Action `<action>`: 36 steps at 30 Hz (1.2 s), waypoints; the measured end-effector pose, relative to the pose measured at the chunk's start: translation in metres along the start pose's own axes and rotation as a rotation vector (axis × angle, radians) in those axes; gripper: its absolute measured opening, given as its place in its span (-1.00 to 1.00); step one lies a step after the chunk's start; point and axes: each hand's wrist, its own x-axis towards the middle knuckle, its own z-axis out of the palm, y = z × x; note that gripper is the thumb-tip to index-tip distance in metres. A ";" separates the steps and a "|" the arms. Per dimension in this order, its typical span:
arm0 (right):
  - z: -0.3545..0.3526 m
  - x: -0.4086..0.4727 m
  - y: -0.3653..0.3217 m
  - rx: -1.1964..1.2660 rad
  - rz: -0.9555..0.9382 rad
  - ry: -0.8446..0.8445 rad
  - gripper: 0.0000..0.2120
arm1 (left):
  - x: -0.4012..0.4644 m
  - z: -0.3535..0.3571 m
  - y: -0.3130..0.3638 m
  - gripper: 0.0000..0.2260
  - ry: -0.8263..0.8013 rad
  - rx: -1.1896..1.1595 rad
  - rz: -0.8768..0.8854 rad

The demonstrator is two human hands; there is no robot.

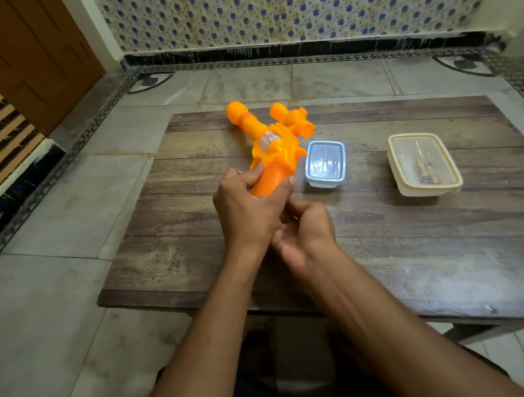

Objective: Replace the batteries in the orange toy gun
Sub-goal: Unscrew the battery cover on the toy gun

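The orange toy gun (271, 137) is held above the wooden table (378, 237), barrel pointing away to the far left, with a scope on top. My left hand (249, 208) is wrapped around its grip. My right hand (305, 232) is curled against the butt of the grip just below the left hand; whether it holds anything small is hidden by the fingers. A small blue-lidded box (325, 163) sits right of the gun. Farther right stands a cream container (424, 164) with batteries visible through its clear lid.
The low wooden table stands on a tiled floor. A wooden door (35, 58) is at the far left and a patterned wall (290, 11) runs along the back. My knees show under the table's near edge.
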 end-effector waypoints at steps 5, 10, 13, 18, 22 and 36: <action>0.001 0.002 -0.002 0.032 0.017 -0.029 -0.64 | 0.001 0.002 0.001 -0.53 0.012 0.014 0.004; 0.001 -0.002 -0.005 0.067 0.035 -0.138 -0.68 | 0.003 -0.001 -0.001 -0.54 0.073 -0.091 -0.012; 0.000 -0.003 -0.009 -0.126 -0.027 -0.221 -0.53 | 0.004 -0.004 -0.002 -0.59 0.099 -0.219 -0.080; -0.004 -0.009 -0.022 -0.667 -0.303 -0.189 -0.72 | 0.000 -0.010 0.001 -0.88 0.186 -0.478 -0.228; -0.018 -0.015 -0.042 -1.266 -0.565 -0.165 -0.64 | -0.004 -0.013 -0.004 -0.79 0.219 -0.651 -0.378; -0.041 -0.024 -0.083 -2.230 -0.457 -0.046 -0.81 | -0.014 -0.010 0.000 -0.91 0.162 -0.912 -0.614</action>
